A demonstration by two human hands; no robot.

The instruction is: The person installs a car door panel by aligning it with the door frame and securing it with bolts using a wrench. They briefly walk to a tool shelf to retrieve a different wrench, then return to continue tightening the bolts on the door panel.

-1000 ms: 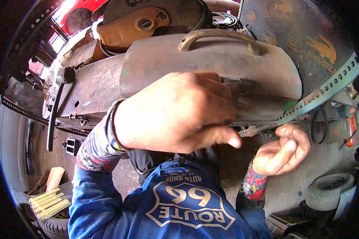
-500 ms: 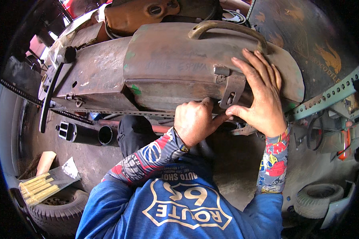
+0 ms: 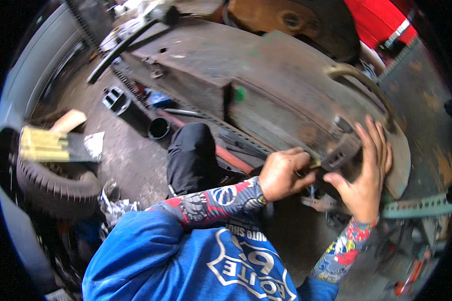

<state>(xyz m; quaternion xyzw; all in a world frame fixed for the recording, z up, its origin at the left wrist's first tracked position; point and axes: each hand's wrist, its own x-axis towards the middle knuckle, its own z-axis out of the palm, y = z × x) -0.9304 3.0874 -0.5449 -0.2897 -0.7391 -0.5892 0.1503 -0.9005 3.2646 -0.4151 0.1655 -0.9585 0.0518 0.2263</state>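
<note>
A long, rust-brown metal box point(image 3: 281, 113) lies across the upper middle, with a bent tube handle point(image 3: 361, 80) on its lid. Near its right end a hinged hasp point(image 3: 342, 152) hangs down over the front edge. My left hand point(image 3: 286, 173) is closed with curled fingers beside the hasp's lower end. A small brassy bit shows at its fingertips, too blurred to name. Over the box's right end my right hand point(image 3: 365, 173) rests with fingers spread, its thumb pointing toward the left hand. Both forearms wear patterned sleeves.
A black-handled mallet point(image 3: 123, 50) lies over the box's left end. On the floor are a black hollow case point(image 3: 130, 113) and a tyre point(image 3: 60, 193) under a pack of yellow strips point(image 3: 42, 145). A perforated green metal bar point(image 3: 419, 205) borders the right.
The view has turned, so the box now slants down to the right. My right thumb has moved apart from my left hand. A brassy bit now shows at my left fingertips.
</note>
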